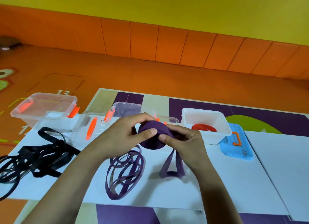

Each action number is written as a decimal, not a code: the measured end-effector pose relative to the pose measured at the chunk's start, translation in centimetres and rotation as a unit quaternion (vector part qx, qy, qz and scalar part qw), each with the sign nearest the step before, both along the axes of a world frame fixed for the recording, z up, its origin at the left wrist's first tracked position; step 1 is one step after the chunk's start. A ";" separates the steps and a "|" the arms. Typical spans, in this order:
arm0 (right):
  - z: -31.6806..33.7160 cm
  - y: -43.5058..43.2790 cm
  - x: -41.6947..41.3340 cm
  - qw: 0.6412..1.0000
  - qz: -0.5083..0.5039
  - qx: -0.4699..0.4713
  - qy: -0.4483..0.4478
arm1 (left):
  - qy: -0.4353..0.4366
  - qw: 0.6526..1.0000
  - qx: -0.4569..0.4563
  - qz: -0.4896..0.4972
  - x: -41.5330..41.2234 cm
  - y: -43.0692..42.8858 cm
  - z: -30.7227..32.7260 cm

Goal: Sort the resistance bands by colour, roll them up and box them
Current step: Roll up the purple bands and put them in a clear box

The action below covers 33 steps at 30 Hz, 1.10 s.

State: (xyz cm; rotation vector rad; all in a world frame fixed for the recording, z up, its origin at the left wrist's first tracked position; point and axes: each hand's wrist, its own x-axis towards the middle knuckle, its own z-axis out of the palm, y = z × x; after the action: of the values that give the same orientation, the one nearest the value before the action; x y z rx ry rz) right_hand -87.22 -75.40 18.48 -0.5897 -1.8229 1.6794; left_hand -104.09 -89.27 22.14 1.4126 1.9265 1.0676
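Both hands hold a partly rolled purple band (153, 137) above the white table. My left hand (127, 133) grips the roll from the left, thumb on its front. My right hand (185, 143) pinches its right side, and the band's loose tail (172, 165) hangs down to the table. A heap of loose purple bands (124, 170) lies below the roll. Tangled black bands (38, 157) lie at the left. Red rolled bands (204, 128) sit in the white box (222, 123).
A clear box with orange clips (45, 110) stands far left, and another clear box (127, 108) sits behind my hands. A clear lid (98, 125) lies between them. A blue lid with an orange handle (235, 143) rests right of the white box. Orange floor lies beyond.
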 end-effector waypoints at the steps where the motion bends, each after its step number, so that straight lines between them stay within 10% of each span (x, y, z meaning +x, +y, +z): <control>1: 0.0 -0.1 0.0 1.000 -0.001 -0.007 0.007 | -0.014 0.999 -0.014 -0.025 -0.1 0.0 0.2; 15: -1.1 0.8 1.3 0.999 -0.042 -0.033 0.002 | -0.316 0.945 0.076 0.021 2.7 1.3 -1.4; 22: -1.5 0.5 1.2 0.999 0.015 -0.003 -0.043 | 0.050 0.998 -0.011 0.041 0.6 0.1 -0.4; 33: -1.5 -0.2 1.0 0.998 0.057 -0.015 -0.033 | -0.081 0.994 0.077 0.007 0.0 -0.2 -0.5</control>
State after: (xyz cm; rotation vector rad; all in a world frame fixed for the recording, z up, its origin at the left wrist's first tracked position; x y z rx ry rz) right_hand -86.17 -75.62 16.95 -0.5693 -1.9121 1.7840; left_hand -104.06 -89.43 21.68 1.3489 1.7727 1.3192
